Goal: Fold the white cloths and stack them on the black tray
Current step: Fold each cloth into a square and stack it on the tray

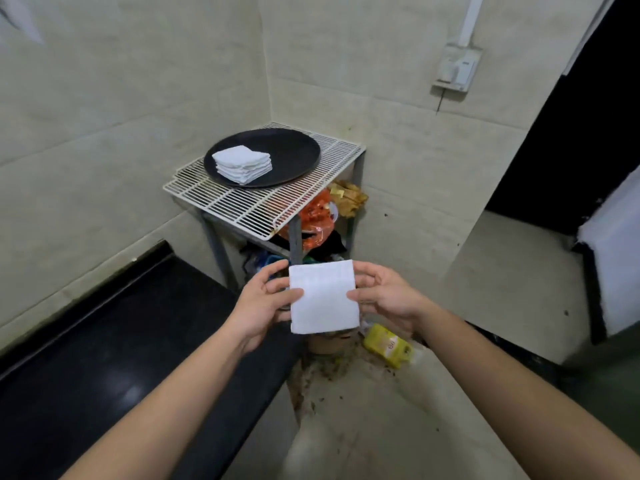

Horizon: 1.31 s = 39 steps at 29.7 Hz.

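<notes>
Out in front of us, in mid-air, we hold a cloth (323,296) folded into a small white square, its face turned toward us and clear of everything below. Our left hand (263,303) pinches its left edge, thumb laid on the front and fingers curled behind. Our right hand (384,296) pinches the right edge the same way, thumb on the front and fingers tucked at the back. Farther off, in the corner of the tiled walls (138,98), we see a white wire rack (277,209) on metal legs, and on it the round black tray (298,147). A stack (242,163) of folded white cloths sits on the near-left part of the tray, its edges roughly squared, well apart from the cloth we hold. Under the rack an orange bag (317,220) is stuffed among other clutter that we cannot make out. A black counter (104,341) runs along the left side, below our left arm. On the dirty floor (381,410), just below our right hand, lies a yellow packet (388,346). High up at the right a socket (455,67) is fixed to the walls.
</notes>
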Each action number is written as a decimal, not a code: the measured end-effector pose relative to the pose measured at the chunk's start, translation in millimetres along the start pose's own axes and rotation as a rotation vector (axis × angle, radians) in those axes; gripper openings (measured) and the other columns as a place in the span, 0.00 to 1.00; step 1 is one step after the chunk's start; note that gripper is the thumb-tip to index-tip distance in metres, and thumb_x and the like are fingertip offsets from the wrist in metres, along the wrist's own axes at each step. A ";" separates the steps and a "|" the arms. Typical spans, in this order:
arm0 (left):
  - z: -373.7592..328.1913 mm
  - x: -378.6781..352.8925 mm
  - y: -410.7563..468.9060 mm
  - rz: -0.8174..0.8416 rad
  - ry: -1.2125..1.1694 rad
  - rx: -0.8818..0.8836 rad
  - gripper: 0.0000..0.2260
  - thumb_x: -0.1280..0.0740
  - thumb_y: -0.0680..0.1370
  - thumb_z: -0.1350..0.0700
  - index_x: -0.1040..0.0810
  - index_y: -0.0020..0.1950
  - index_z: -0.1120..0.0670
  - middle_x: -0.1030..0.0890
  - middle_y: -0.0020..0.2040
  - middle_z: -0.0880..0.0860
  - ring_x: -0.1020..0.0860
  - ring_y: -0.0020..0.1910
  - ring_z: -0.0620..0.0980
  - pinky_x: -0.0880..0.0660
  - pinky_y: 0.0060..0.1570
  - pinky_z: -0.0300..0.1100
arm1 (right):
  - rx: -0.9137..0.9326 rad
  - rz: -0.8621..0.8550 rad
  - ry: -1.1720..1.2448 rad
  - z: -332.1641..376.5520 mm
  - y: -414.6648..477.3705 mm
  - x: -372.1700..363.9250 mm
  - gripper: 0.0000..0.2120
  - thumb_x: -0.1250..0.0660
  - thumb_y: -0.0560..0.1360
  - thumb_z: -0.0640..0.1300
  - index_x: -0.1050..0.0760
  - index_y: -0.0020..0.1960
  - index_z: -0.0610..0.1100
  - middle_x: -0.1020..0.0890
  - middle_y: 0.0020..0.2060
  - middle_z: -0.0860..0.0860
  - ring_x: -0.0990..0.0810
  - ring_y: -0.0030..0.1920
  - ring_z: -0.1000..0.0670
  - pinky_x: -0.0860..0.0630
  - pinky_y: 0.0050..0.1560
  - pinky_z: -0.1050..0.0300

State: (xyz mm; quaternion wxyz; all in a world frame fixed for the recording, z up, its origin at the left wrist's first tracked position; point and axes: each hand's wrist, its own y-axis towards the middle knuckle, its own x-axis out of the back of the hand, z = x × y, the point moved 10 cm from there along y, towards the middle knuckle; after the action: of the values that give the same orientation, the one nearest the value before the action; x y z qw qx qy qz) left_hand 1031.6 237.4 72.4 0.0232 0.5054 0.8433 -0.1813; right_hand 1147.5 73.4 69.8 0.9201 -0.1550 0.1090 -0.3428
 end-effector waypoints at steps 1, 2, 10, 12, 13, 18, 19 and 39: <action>-11.9 -1.6 10.0 0.001 -0.002 -0.017 0.27 0.28 0.74 0.67 0.30 0.70 0.52 0.16 0.55 0.55 0.17 0.52 0.56 0.19 0.42 0.51 | 0.018 -0.002 0.010 13.1 8.2 2.2 0.23 0.33 0.76 0.28 0.25 0.66 0.47 0.16 0.58 0.45 0.17 0.58 0.46 0.20 0.58 0.47; -24.4 -0.7 22.6 -0.011 -0.009 -0.039 0.27 0.28 0.74 0.67 0.30 0.69 0.53 0.16 0.55 0.55 0.17 0.52 0.56 0.19 0.38 0.48 | 0.033 -0.005 0.016 27.6 19.5 4.2 0.22 0.33 0.76 0.28 0.24 0.64 0.48 0.16 0.58 0.46 0.17 0.57 0.47 0.19 0.57 0.48; -87.7 31.9 94.6 -0.160 -0.010 -0.153 0.25 0.28 0.73 0.68 0.29 0.68 0.53 0.18 0.56 0.56 0.17 0.45 0.52 0.25 0.27 0.40 | 0.047 0.059 -0.058 99.0 107.0 -3.9 0.21 0.34 0.76 0.29 0.24 0.65 0.46 0.15 0.55 0.49 0.16 0.57 0.49 0.20 0.58 0.49; -104.9 44.4 116.3 -0.209 -0.001 -0.176 0.25 0.28 0.73 0.68 0.29 0.67 0.52 0.18 0.57 0.56 0.17 0.44 0.50 0.25 0.27 0.40 | 0.064 0.085 -0.086 119.3 136.0 -8.4 0.22 0.34 0.76 0.29 0.25 0.67 0.46 0.15 0.56 0.49 0.17 0.57 0.48 0.20 0.59 0.47; -113.4 52.1 129.1 -0.239 0.010 -0.190 0.26 0.28 0.73 0.69 0.29 0.68 0.53 0.18 0.56 0.56 0.17 0.43 0.50 0.25 0.26 0.40 | 0.070 0.104 -0.096 128.6 154.3 -10.8 0.22 0.34 0.77 0.30 0.26 0.67 0.45 0.15 0.56 0.49 0.17 0.58 0.48 0.20 0.58 0.47; -147.1 89.1 190.9 -0.369 0.049 -0.211 0.26 0.29 0.74 0.68 0.31 0.69 0.54 0.17 0.54 0.56 0.16 0.46 0.53 0.23 0.30 0.44 | 0.092 0.186 -0.198 170.6 244.0 -24.2 0.19 0.34 0.78 0.33 0.24 0.65 0.49 0.15 0.56 0.50 0.18 0.59 0.48 0.21 0.61 0.44; -152.1 97.5 203.4 -0.407 0.043 -0.200 0.26 0.28 0.74 0.68 0.31 0.69 0.54 0.17 0.54 0.56 0.16 0.47 0.54 0.23 0.32 0.46 | 0.089 0.195 -0.214 178.7 263.2 -26.5 0.19 0.34 0.78 0.33 0.24 0.65 0.50 0.15 0.55 0.51 0.17 0.58 0.49 0.20 0.59 0.45; -201.4 186.6 321.6 -0.847 -0.029 -0.073 0.30 0.33 0.72 0.75 0.34 0.71 0.57 0.21 0.61 0.54 0.18 0.50 0.53 0.19 0.34 0.45 | -0.042 0.443 -0.299 231.8 498.1 -95.1 0.30 0.32 0.78 0.34 0.36 0.77 0.48 0.20 0.63 0.50 0.20 0.58 0.52 0.23 0.48 0.57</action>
State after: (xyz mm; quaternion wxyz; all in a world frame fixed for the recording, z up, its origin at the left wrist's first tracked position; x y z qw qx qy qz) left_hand 1246.4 597.4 128.1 -0.0238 0.1106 0.9819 -0.1520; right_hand 1445.5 542.5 114.6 0.9751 -0.1955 0.0102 -0.1038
